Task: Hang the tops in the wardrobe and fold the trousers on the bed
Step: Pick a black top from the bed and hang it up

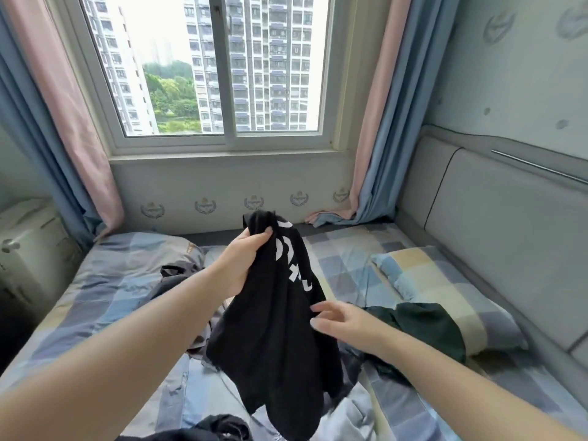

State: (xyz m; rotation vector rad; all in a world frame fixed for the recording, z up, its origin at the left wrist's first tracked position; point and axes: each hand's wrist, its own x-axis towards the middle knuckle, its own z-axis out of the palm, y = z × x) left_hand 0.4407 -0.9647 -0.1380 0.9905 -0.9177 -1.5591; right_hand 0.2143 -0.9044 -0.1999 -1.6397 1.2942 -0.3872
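Observation:
My left hand [245, 265] grips a black garment with white lettering [276, 329] near its top and holds it up above the bed [105, 281]. The cloth hangs bunched, so its kind is unclear. My right hand [340, 323] reaches in from the right, its straight fingers touching the garment's right edge. A dark green garment [423, 332] lies crumpled on the bed to the right. More dark clothes [178, 278] lie behind my left arm, and another dark piece [219, 429] sits at the near edge beside a pale blue one [346, 415].
A checked pillow [439, 288] lies at the right by the padded headboard [496, 218]. A second pillow [143, 253] is at the far left. The window [216, 68] with pink and blue curtains is ahead. A white cabinet [28, 249] stands on the left.

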